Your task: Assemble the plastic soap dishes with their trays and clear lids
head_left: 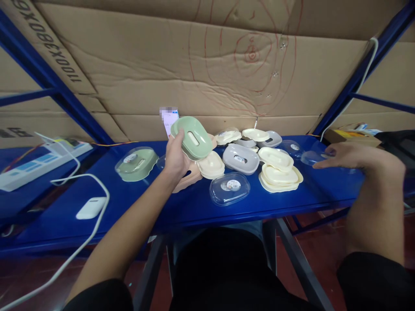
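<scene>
My left hand (177, 157) is closed round a green soap dish tray (192, 137), held up above the blue shelf (181, 207) with its slotted underside facing me. My right hand (345, 156) reaches to the right with its fingers on a clear plastic lid (313, 156) at the shelf's right end. Between the hands lies a heap of soap dish parts: cream trays (279, 170), a grey dish (240, 158), a pink one (188, 179) and a clear lid (229, 187) with a round sticker. A closed green soap box (136, 163) sits to the left.
A white earbud case (91, 207) and a white cable (81, 242) lie on the shelf's left part. A white power strip (39, 162) is further left. A phone (169, 120) leans on the cardboard wall behind. Blue rack posts stand at both sides; a cardboard box (352, 137) sits far right.
</scene>
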Demonstrator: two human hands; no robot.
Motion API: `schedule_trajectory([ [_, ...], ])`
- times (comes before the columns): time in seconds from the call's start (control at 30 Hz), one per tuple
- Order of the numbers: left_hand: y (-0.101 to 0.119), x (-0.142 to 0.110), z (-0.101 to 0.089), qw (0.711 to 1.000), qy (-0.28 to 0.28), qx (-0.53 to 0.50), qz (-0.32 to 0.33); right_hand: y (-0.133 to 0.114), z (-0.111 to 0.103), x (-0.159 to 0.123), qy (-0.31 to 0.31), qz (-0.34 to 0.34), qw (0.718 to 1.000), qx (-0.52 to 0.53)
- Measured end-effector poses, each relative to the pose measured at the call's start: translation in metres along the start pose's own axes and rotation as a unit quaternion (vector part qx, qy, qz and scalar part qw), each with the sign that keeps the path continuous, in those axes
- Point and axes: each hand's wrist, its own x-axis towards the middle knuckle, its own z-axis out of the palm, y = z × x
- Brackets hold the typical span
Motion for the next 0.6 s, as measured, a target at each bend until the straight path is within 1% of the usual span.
schedule_trajectory([
  [0.07, -0.002, -0.01, 0.009, 1.0, -0.001, -0.002, 0.02, -0.019, 0.009, 0.002, 0.009, -0.027, 0.999, 0.022],
  [0.13, -0.005, -0.02, 0.02, 0.999, -0.02, -0.007, 0.032, -0.038, 0.024, 0.006, 0.015, -0.054, 0.997, 0.05],
  [0.27, -0.014, -0.039, 0.034, 0.998, -0.045, -0.02, 0.038, -0.081, 0.065, 0.012, 0.027, -0.089, 0.987, 0.134],
  [0.3, -0.016, -0.043, 0.036, 0.998, -0.054, -0.019, 0.036, -0.094, 0.077, 0.012, 0.041, -0.098, 0.982, 0.156],
  [0.37, -0.018, -0.049, 0.039, 0.996, -0.079, -0.016, 0.027, -0.118, 0.099, 0.01, 0.035, -0.125, 0.974, 0.185],
  [0.43, -0.02, -0.053, 0.04, 0.995, -0.099, -0.008, 0.016, -0.138, 0.117, 0.005, 0.014, -0.121, 0.972, 0.201],
  [0.5, -0.022, -0.056, 0.04, 0.994, -0.108, 0.001, 0.013, -0.15, 0.13, 0.0, -0.003, -0.105, 0.975, 0.198],
  [0.6, -0.026, -0.059, 0.039, 0.993, -0.116, 0.022, 0.025, -0.155, 0.138, -0.007, -0.003, -0.095, 0.978, 0.188],
])
